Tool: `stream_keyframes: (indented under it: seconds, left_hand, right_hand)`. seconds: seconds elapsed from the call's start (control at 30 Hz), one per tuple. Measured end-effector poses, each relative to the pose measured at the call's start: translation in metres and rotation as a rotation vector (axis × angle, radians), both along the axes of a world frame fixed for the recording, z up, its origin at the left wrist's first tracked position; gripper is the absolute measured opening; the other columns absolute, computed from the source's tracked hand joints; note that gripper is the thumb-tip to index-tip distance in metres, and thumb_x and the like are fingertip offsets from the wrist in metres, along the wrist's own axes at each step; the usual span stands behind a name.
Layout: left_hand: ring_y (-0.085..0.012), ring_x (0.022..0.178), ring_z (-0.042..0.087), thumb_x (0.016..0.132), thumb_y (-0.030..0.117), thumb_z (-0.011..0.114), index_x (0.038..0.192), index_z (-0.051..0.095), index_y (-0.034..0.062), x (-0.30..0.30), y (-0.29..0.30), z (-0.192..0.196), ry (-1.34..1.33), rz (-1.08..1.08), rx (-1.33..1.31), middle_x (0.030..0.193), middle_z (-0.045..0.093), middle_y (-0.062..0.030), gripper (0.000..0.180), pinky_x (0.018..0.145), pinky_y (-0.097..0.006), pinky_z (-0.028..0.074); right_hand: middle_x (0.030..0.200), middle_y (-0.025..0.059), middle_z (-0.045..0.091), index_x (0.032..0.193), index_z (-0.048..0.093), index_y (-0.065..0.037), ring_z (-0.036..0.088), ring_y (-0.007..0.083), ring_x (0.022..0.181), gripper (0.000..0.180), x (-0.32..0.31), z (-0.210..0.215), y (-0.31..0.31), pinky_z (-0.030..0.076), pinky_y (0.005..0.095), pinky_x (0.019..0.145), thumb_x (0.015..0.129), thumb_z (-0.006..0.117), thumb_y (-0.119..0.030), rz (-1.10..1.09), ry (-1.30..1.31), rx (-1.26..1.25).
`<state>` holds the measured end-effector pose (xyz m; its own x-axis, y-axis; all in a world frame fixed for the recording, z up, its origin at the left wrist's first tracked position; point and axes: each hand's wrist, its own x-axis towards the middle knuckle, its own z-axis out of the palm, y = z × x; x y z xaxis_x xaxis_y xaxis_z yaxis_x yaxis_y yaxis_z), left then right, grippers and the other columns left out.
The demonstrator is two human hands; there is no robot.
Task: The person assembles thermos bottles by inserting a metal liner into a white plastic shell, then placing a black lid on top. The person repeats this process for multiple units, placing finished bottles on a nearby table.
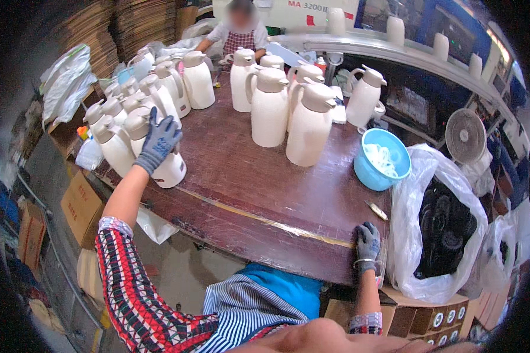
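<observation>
grey-gloved l hand (161, 141) is laid over upper side of white jug (169, 173), which is stood at near l edge of dark brown tbl (235, 176); whether jug's gripped can't be told; r hand (367, 240), gloved too, is rested on near r tbl edge, relaxed & unclenched; small pale tool (376, 210) is laid just beyond it, w/ blue bowl (368, 172) behind; more jugs (268, 120) are grouped mid-tbl & far l; co-worker (241, 41) is seen at far side
</observation>
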<state>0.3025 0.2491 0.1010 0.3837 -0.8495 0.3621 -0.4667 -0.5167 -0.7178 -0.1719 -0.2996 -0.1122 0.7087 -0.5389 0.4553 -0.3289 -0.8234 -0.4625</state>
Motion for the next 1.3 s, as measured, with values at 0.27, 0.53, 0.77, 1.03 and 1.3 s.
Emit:
stream_keyframes:
  seconds: [0.27,0.53,0.77,1.03,1.3]
  left_hand:
    - [-0.0411,0.152,0.028,0.058,0.038,0.093,0.151,0.048,0.0196,-0.079,-0.178,0.037,0.399,-0.285,-0.132,0.159,0.040,-0.0118,0.105,0.124,-0.062,0.021]
    - [-0.0398,0.138,0.043,0.067,0.041,0.089,0.136,0.061,0.0241,-0.034,-0.410,0.115,0.518,-0.383,0.089,0.149,0.048,-0.0115,0.076,0.112,-0.054,0.039]
    - [-0.0379,0.113,0.062,0.091,0.032,0.071,0.119,0.067,0.0115,-0.142,-0.281,0.107,0.559,-0.684,-0.513,0.121,0.062,-0.0144,0.035,0.099,-0.047,0.051]
    - [-0.0239,0.123,0.059,0.102,0.020,0.059,0.138,0.056,0.0013,-0.293,-0.116,-0.047,2.077,-0.418,-0.729,0.135,0.061,-0.0143,0.041,0.108,-0.039,0.046]
    - [-0.0260,0.133,0.055,0.107,0.022,0.046,0.145,0.053,0.0001,-0.385,-0.150,-0.068,1.984,-0.599,-0.895,0.146,0.057,-0.0139,0.043,0.114,-0.039,0.042]
  right_hand:
    - [0.154,0.0202,0.047,0.151,0.047,-0.009,0.040,0.0433,0.143,0.070,-0.004,0.054,0.049,0.031,0.0552,0.119,0.084,0.067,-0.014,-0.082,-0.053,-0.071]
    - [0.150,0.0236,0.050,0.138,0.060,-0.011,0.045,0.0470,0.137,0.053,-0.037,0.080,0.129,0.035,0.0555,0.114,0.087,0.070,-0.023,0.111,0.006,0.051]
    - [0.159,0.0281,0.037,0.160,0.031,-0.004,0.036,0.0455,0.147,0.105,-0.073,0.078,0.153,0.029,0.0519,0.122,0.080,0.084,-0.049,0.098,-0.216,0.225]
    - [0.124,0.0139,0.067,0.114,0.073,-0.015,0.064,0.0348,0.119,0.043,-0.126,0.230,0.235,0.046,0.0569,0.108,0.075,0.072,-0.032,0.601,-0.502,-0.424]
    - [0.098,0.0067,0.065,0.101,0.067,-0.013,0.063,0.0303,0.100,0.041,-0.099,0.189,0.295,0.047,0.0491,0.096,0.077,0.077,-0.046,0.360,0.255,-0.081]
